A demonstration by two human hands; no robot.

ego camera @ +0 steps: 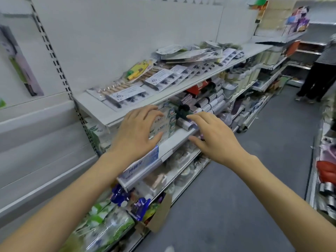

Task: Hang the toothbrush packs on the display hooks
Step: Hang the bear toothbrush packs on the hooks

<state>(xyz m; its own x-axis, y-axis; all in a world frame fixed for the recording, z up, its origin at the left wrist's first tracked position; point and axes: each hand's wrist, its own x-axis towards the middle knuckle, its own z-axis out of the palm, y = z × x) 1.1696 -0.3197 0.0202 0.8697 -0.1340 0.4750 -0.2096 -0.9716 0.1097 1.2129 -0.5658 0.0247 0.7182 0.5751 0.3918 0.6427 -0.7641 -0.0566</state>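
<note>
Toothbrush packs lie flat in loose piles along the top white shelf, with more packs heaped further right. One pack hangs on the white back panel at the far left. My left hand hovers with relaxed, spread fingers in front of the stacked toothpaste boxes on the shelf below, holding nothing. My right hand reaches out beside it, fingers straight and empty. No display hooks are plainly visible.
Lower shelves hold boxed and bagged goods, and an open cardboard box juts into the grey aisle floor. Another shelf unit stands on the right. A person stands at the far end of the aisle.
</note>
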